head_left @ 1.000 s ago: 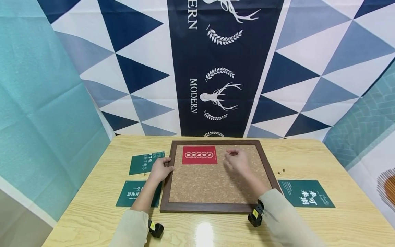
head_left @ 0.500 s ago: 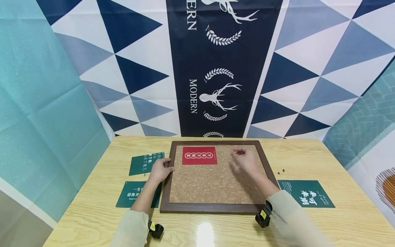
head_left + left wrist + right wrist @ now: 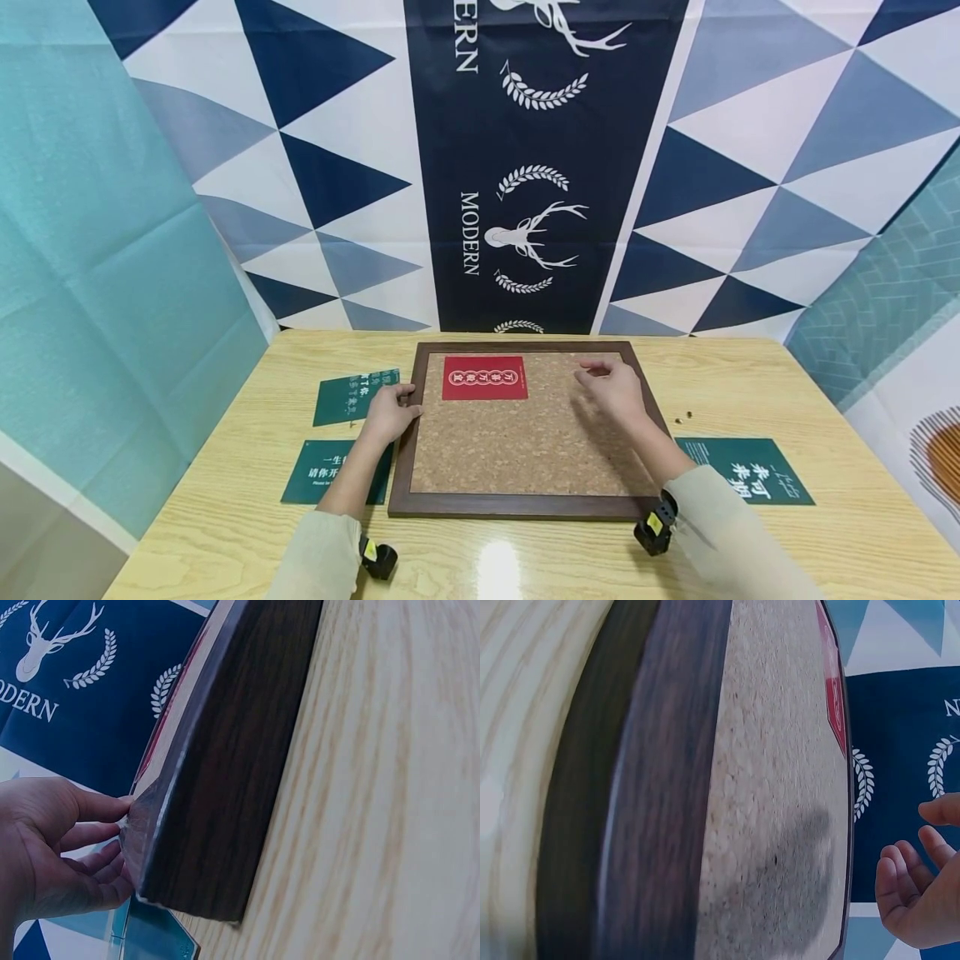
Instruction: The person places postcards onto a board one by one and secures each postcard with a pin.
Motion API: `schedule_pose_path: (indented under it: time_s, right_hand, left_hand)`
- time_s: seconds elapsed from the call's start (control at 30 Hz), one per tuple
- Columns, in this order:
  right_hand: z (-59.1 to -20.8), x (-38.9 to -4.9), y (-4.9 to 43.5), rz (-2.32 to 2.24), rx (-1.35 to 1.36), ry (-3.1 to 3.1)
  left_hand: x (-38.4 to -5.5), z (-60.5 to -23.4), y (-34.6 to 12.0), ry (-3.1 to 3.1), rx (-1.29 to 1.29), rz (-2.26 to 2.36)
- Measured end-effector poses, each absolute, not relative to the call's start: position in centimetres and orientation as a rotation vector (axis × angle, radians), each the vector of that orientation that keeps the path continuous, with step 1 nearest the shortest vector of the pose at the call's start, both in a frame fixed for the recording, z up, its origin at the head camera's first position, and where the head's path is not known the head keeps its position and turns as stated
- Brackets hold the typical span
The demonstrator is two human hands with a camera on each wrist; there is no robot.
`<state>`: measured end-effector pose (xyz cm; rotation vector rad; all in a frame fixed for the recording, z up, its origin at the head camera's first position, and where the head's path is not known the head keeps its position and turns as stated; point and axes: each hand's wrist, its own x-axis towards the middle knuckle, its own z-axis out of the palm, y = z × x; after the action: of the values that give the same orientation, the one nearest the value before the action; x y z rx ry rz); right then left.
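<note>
A corkboard (image 3: 510,450) with a dark brown frame lies on the table, and a red card (image 3: 468,363) with a row of white characters sits flat on its upper left. At the frame's left side, my left hand (image 3: 387,415) rests its fingers against the edge; in the left wrist view those fingers (image 3: 105,806) touch the frame's side. My right hand (image 3: 617,393) hovers above the right part of the cork, its shadow falling below. Loosely bent, the right fingers (image 3: 904,870) show nothing between them in the right wrist view.
Two dark green cards, an upper one (image 3: 341,400) and a lower one (image 3: 311,475), lie left of the board, partly behind the left arm. Another green card (image 3: 757,471) is on the right. Small brass-coloured pieces (image 3: 689,414) lie above it. A patterned cloth (image 3: 525,125) hangs behind.
My right hand has moved rightward over the cork, away from the red card. The left hand, the board and the cards stay where they were.
</note>
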<state>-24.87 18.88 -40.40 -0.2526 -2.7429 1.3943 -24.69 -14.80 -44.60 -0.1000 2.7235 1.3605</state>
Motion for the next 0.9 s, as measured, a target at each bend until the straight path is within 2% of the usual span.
schedule_pose_path:
  time_s: [0.9]
  right_hand:
    - [-39.9, -24.2, 21.6, 1.347, -0.29, -2.753]
  left_hand:
    - [-24.7, -44.7, -14.8, 2.718, -0.11, 1.369]
